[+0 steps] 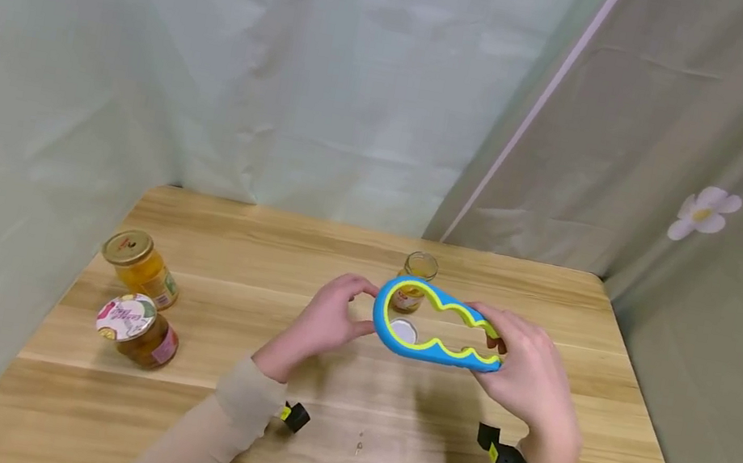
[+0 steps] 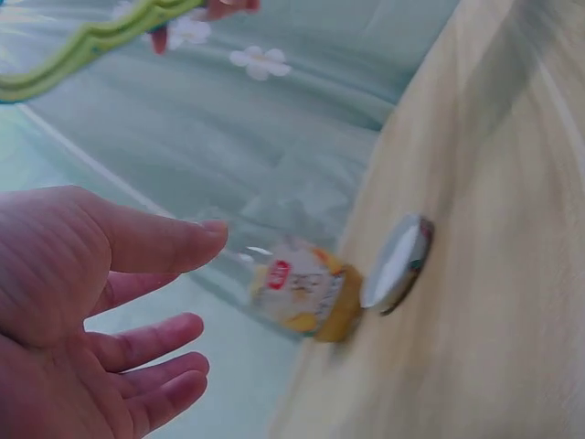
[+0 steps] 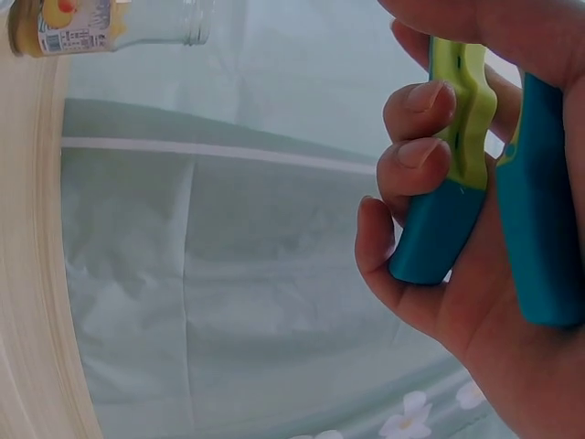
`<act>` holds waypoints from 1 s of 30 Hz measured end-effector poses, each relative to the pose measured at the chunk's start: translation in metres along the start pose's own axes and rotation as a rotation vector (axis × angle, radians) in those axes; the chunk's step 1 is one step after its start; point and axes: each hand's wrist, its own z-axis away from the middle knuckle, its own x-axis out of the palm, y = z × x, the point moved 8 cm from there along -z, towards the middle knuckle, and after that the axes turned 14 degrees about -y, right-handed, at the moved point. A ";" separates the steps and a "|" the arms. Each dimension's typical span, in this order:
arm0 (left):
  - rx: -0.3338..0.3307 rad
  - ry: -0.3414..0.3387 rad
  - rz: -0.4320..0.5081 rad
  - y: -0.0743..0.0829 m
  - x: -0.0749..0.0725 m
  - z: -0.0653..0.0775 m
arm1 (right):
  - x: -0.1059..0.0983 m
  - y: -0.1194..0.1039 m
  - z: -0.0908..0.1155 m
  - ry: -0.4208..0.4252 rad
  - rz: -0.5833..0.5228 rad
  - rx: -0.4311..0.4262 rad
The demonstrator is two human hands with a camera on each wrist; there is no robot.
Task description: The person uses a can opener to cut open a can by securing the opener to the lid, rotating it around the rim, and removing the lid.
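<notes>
My right hand (image 1: 532,373) grips the handles of a blue and yellow-green jar opener (image 1: 442,356), its fingers curled round them in the right wrist view. Both handles stand apart, with the tool's rounded end toward my left hand (image 1: 327,318). The left wrist view has that hand's thumb and fingers spread, holding nothing, close to the opener's rounded end. Behind the opener stands an uncovered glass jar (image 2: 306,288) with a fruit label and yellow contents low in it. A round lid (image 2: 399,263), pale side up, lies on the table before it, seen through the opener's loop in the head view.
Two lidded jars stand at the table's left: one with yellow contents and a gold lid (image 1: 128,246), one darker with a patterned pink-and-white lid (image 1: 126,317). A pale curtain (image 1: 364,99) hangs along the wooden table's (image 1: 553,295) back edge and sides.
</notes>
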 end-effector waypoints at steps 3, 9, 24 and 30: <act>0.032 0.032 0.003 0.005 -0.014 0.010 | 0.001 0.000 0.000 -0.003 0.000 0.000; 0.058 0.098 -0.019 0.003 -0.043 0.032 | 0.003 0.001 -0.002 -0.012 0.006 0.001; 0.080 0.195 -0.123 0.002 -0.111 0.092 | 0.004 -0.003 -0.006 -0.020 0.008 -0.017; 0.054 0.249 -0.158 -0.002 -0.142 0.123 | 0.006 -0.004 -0.008 -0.024 0.003 -0.020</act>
